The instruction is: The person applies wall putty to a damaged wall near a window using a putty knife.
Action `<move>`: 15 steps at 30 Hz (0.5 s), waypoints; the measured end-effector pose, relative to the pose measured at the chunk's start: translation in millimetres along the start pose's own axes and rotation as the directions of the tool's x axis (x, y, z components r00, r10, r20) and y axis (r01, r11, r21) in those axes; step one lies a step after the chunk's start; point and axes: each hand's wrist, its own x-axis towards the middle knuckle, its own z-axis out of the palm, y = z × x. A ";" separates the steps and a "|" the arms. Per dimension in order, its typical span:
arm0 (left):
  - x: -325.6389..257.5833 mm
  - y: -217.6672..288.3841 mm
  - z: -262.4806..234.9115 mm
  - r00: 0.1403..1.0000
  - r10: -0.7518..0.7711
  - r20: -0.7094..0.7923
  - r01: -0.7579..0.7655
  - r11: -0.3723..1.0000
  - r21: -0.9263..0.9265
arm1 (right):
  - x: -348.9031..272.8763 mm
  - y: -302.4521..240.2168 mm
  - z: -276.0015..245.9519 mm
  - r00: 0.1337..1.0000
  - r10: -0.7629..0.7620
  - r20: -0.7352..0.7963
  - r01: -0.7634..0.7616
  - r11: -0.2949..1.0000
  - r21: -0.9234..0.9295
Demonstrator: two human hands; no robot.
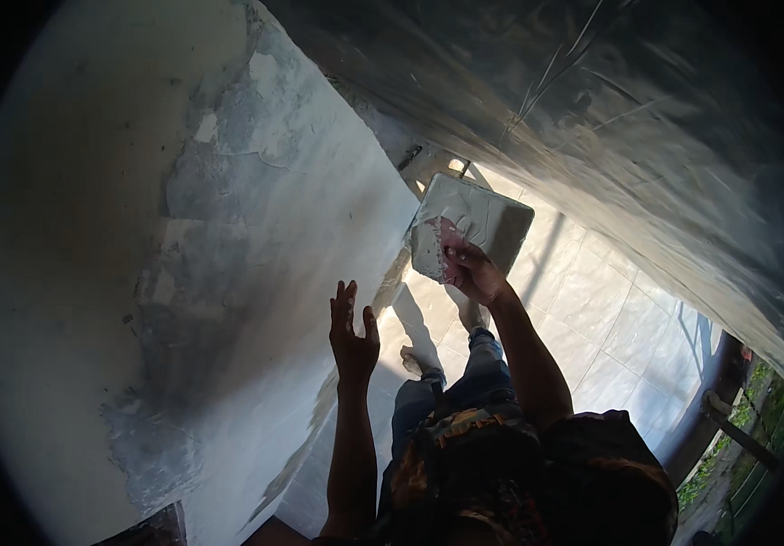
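Note:
My right hand (pixel 479 274) is closed on a flat pinkish scraper (pixel 451 242) smeared with pale putty. The scraper overlaps the near left part of a square, shallow-looking tray or container (pixel 503 232), whose surface carries wet-looking grey-white putty; what supports it is hidden. To the left, my left hand (pixel 354 332) is raised with its fingers stretched and thumb apart, holding nothing. White smears show on its fingertips. It is nearest the wall (pixel 256 273), which has patchy grey and whitish coating; whether it touches the wall I cannot tell.
Dark plastic sheeting (pixel 610 118) hangs along the right, slanting toward the lower right. Below lies a sunlit tiled floor (pixel 583 300), with my feet (pixel 419 359) on it. Greenery (pixel 747 419) and a dark curved edge show at the lower right.

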 end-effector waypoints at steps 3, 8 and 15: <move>-13.0 14.0 -31.9 0.994 0.051 -0.094 -0.057 0.996 -0.062 | -6.1 10.0 33.0 0.994 -0.046 0.101 0.046 0.999 0.000; -49.4 11.4 -95.6 0.959 0.169 -0.227 -0.189 0.979 -0.071 | -26.2 50.1 95.7 0.965 -0.074 0.253 0.059 0.996 0.067; -108.0 -3.2 -186.7 0.863 0.333 -0.380 -0.347 0.937 0.034 | -88.9 112.6 181.4 0.964 -0.223 0.144 0.218 0.975 0.048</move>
